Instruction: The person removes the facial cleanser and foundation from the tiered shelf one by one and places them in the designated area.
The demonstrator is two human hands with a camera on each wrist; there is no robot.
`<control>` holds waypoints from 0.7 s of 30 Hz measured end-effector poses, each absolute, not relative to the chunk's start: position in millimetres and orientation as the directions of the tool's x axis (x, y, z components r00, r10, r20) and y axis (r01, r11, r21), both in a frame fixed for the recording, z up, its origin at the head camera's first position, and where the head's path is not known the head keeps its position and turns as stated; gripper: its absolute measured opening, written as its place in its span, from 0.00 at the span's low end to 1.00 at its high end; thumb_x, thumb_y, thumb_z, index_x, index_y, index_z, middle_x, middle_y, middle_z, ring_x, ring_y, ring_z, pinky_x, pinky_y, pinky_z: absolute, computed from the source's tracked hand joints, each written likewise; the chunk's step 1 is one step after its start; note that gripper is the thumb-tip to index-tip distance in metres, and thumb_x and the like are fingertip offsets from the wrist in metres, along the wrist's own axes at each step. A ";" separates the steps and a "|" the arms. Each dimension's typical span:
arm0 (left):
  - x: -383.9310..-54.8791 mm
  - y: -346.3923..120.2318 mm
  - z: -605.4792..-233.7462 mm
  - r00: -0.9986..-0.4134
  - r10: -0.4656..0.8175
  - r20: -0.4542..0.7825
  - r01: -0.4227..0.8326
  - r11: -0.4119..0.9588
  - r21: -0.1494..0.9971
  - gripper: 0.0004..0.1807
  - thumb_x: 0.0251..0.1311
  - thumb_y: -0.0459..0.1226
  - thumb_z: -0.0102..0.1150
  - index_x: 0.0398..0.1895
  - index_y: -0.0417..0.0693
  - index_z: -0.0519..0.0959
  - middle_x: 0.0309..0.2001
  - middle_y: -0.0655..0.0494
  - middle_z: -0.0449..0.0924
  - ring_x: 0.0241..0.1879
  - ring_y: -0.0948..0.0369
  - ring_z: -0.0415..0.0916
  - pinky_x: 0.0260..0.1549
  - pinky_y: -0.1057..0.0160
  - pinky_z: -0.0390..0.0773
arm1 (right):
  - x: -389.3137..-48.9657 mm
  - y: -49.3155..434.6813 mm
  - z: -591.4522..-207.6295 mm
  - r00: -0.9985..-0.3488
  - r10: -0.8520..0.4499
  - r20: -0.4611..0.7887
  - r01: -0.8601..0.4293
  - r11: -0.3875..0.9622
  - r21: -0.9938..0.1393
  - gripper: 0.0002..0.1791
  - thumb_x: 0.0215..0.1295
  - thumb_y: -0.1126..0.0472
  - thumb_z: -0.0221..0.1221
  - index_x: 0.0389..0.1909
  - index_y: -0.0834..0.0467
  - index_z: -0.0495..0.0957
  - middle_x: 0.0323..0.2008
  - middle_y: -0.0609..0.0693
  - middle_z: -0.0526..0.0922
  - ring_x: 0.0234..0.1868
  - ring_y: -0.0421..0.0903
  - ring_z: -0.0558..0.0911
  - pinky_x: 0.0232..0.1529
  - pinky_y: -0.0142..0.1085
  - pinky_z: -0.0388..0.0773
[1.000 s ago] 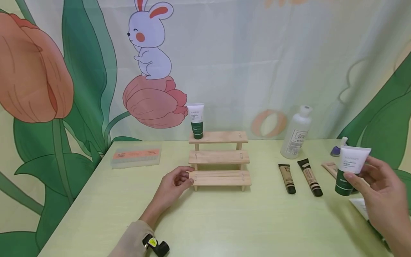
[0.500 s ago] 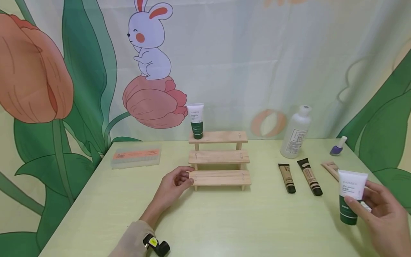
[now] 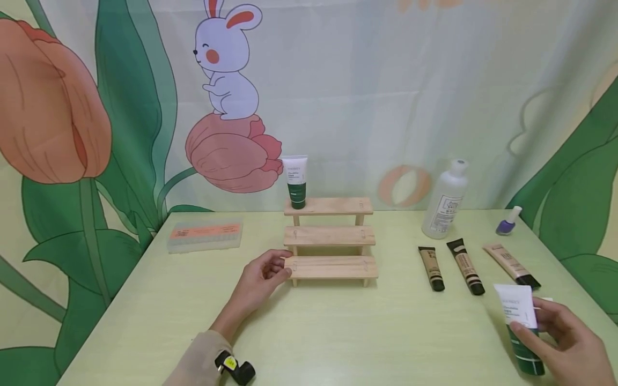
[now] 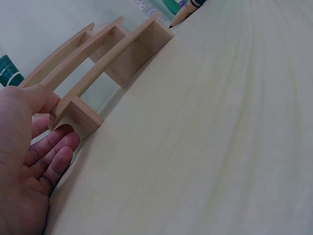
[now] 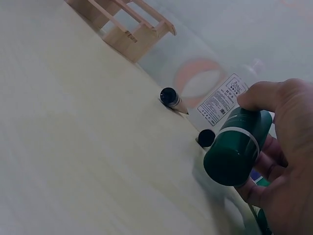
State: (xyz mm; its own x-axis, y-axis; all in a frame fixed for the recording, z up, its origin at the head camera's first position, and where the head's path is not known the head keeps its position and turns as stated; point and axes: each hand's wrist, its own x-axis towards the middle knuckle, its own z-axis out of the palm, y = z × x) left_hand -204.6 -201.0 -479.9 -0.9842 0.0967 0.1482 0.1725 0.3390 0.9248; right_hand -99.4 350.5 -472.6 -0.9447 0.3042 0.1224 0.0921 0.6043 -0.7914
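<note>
At the right of the head view my right hand (image 3: 565,340) pinches a white and green squeeze tube (image 3: 521,329), cap end down and slightly tilted. In the right wrist view the tube's dark green cap (image 5: 232,159) points toward the camera. My left hand (image 3: 260,276) grips the left end of the lowest step of a three-tier wooden display stand (image 3: 330,267); the left wrist view shows the thumb on top and fingers (image 4: 61,161) curled beneath. A matching white and green tube (image 3: 296,182) stands upright on the left of the top step.
Two tan tubes with black caps (image 3: 431,268) (image 3: 466,267) and a beige tube (image 3: 512,265) lie right of the stand. Behind them stand a white bottle (image 3: 443,206) and a purple nail polish bottle (image 3: 508,221). A flat clear case (image 3: 205,237) lies at left, before the printed curtain (image 3: 338,96).
My right hand has lowered the tube toward the table's front, uncovering the nail polish and the beige tube. My left hand has stayed on the stand.
</note>
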 end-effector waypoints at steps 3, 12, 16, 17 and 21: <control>-204.3 -200.8 -479.7 -0.985 0.096 0.145 0.169 0.341 0.925 0.17 0.74 0.35 0.72 0.64 0.54 0.87 0.47 0.50 0.85 0.41 0.56 0.80 0.40 0.67 0.79 | -100.2 351.0 -475.1 -0.947 0.303 0.107 0.113 0.625 -0.772 0.33 0.81 0.54 0.67 0.75 0.68 0.70 0.52 0.35 0.78 0.40 0.26 0.77 0.39 0.21 0.81; -203.6 -199.2 -477.7 -0.986 0.096 0.139 0.164 0.352 0.922 0.18 0.74 0.35 0.72 0.64 0.55 0.87 0.48 0.52 0.85 0.44 0.56 0.81 0.43 0.66 0.80 | -100.9 350.7 -479.0 -0.957 0.286 0.046 0.173 0.690 -0.703 0.37 0.79 0.47 0.68 0.75 0.68 0.72 0.58 0.63 0.83 0.36 0.29 0.77 0.33 0.28 0.80; -204.0 -199.2 -479.0 -0.986 0.096 0.137 0.163 0.354 0.921 0.18 0.74 0.36 0.72 0.64 0.55 0.87 0.48 0.52 0.85 0.44 0.56 0.81 0.43 0.66 0.80 | -100.8 348.6 -474.4 -0.966 0.256 0.042 0.163 0.725 -0.669 0.37 0.79 0.47 0.69 0.74 0.69 0.73 0.54 0.63 0.83 0.36 0.32 0.75 0.31 0.29 0.77; -204.0 -199.4 -479.1 -0.986 0.096 0.137 0.163 0.354 0.921 0.18 0.74 0.36 0.72 0.64 0.55 0.87 0.48 0.52 0.85 0.44 0.56 0.81 0.43 0.66 0.80 | -100.8 347.7 -473.5 -0.968 0.246 0.049 0.153 0.734 -0.662 0.36 0.79 0.48 0.69 0.73 0.69 0.73 0.53 0.63 0.84 0.35 0.33 0.75 0.31 0.30 0.76; -204.2 -199.9 -478.9 -0.985 0.094 0.144 0.169 0.356 0.919 0.18 0.74 0.36 0.72 0.64 0.55 0.86 0.48 0.51 0.85 0.43 0.56 0.81 0.43 0.66 0.80 | -101.2 344.0 -471.8 -0.975 0.205 0.085 0.107 0.771 -0.627 0.36 0.76 0.50 0.73 0.73 0.68 0.74 0.47 0.59 0.85 0.33 0.35 0.75 0.29 0.30 0.74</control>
